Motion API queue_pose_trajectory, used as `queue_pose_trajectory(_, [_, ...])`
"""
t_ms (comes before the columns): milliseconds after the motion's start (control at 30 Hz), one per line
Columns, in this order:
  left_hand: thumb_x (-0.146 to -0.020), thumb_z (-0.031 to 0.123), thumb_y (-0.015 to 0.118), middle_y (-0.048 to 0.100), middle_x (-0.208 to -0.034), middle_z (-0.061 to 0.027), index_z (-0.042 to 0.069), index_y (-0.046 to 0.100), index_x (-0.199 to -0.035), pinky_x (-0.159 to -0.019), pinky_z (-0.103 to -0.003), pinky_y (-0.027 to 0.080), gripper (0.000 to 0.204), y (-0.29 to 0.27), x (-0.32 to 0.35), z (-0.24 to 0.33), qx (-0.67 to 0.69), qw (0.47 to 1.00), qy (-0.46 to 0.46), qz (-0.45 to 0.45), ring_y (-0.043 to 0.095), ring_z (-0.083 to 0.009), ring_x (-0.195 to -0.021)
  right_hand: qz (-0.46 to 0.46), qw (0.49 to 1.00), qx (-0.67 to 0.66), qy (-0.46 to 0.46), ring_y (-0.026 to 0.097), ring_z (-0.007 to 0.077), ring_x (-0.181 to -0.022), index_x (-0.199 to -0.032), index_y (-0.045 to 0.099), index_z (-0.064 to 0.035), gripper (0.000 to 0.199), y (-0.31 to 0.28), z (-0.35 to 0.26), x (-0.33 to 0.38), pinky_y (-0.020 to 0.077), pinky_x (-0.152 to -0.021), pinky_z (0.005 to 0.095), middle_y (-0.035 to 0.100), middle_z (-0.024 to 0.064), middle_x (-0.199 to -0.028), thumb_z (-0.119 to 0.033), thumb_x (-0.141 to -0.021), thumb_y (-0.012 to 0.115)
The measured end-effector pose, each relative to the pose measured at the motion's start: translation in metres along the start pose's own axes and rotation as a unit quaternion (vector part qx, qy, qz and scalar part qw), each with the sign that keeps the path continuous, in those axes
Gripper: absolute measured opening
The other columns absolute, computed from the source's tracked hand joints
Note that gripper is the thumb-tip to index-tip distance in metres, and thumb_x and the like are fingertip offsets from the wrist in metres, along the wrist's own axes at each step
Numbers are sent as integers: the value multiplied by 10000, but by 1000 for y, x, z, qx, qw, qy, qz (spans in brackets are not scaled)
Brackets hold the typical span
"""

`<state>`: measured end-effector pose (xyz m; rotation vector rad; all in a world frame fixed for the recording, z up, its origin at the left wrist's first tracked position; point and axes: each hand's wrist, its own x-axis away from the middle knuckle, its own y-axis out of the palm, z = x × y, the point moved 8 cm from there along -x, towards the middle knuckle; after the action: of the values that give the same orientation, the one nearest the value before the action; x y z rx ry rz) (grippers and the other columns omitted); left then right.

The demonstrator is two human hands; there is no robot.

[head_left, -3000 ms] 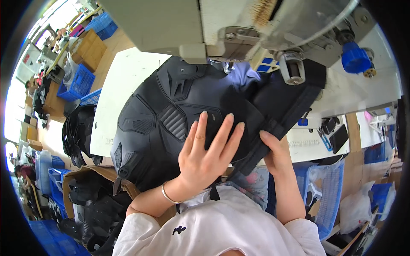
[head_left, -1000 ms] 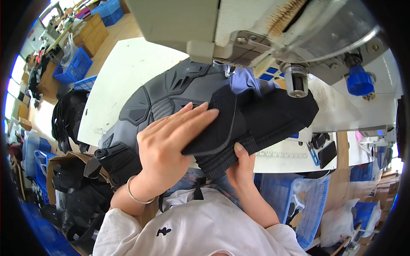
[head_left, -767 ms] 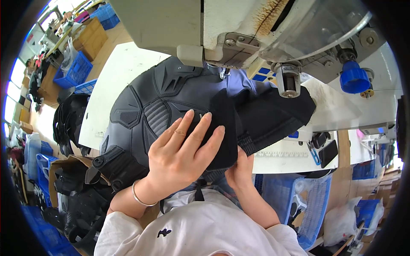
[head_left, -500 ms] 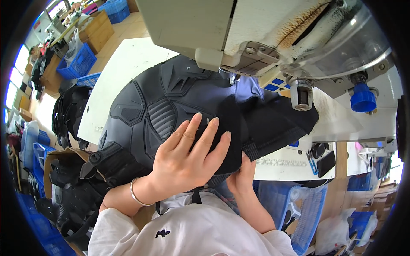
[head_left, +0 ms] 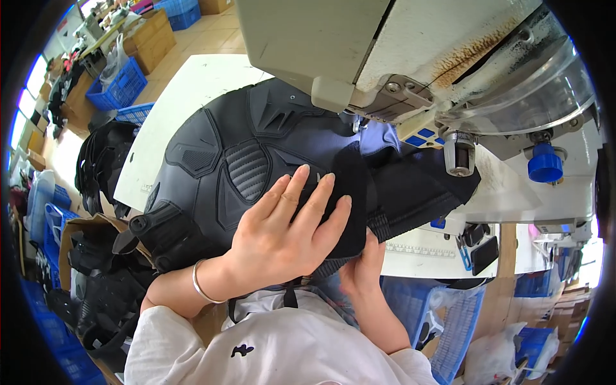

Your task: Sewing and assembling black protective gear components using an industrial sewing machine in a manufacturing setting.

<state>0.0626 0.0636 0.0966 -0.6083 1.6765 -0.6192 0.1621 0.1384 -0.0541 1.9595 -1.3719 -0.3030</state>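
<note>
A black moulded bag [head_left: 192, 192] with ribbed, raised panels lies across the white sewing machine table, part of it beneath the head of the sewing machine [head_left: 308, 51]. My left hand [head_left: 282, 221] rests flat on top of it, fingers spread, over a black fabric flap [head_left: 350, 212]. At the bag's near edge, my right hand [head_left: 364, 263] grips the webbing side, its fingertips partly hidden under the fabric. Dark fabric of the same bag [head_left: 423, 186] stretches right, below the machine's needle area. The needle itself is hidden from view.
Blue-handled snips [head_left: 465, 255] and a black phone [head_left: 485, 256] lie on the table [head_left: 417, 244] at right. A blue crate [head_left: 459, 321] stands below there. At left, a carton [head_left: 67, 256] holds black bags, and more black pieces [head_left: 106, 167] hang beside the table.
The view has shifted slightly, so the machine head appears a little further right. Both hands keep their places on the bag, which has barely moved.
</note>
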Motion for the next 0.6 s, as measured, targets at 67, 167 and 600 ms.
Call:
queue_pose_trajectory(67, [-726, 153, 638, 661, -1049, -122, 120, 684, -985, -776, -363, 553, 265, 0, 1, -1, 1, 1000, 0, 1, 654, -313, -945, -10, 1000, 3, 4, 621, 169, -994, -1226, 464, -32, 318, 1, -1, 0, 546, -838, 319, 599, 81, -1112, -155, -932, 467])
queue_pose_trajectory(167, [-729, 154, 635, 661, -1050, -123, 118, 684, -987, -778, -363, 552, 265, 1, 2, 0, 1, 1000, 2, 5, 653, -312, -948, -16, 1000, 7, 1, 621, 168, -993, -1218, 470, -31, 317, 0, -1, -2, 547, -832, 316, 598, 81, -1113, -159, -929, 482])
queue_pose_trajectory(600, [-714, 152, 637, 655, -1070, -125, 121, 681, -1010, -790, -354, 551, 302, 7, 0, -5, 0, 1000, 1, 28, 649, -304, -969, -13, 999, 32, -22, 608, 161, -992, -1225, 455, -38, 355, 13, -16, -10, 534, -838, 306, 589, 64, -1099, -148, -893, 515])
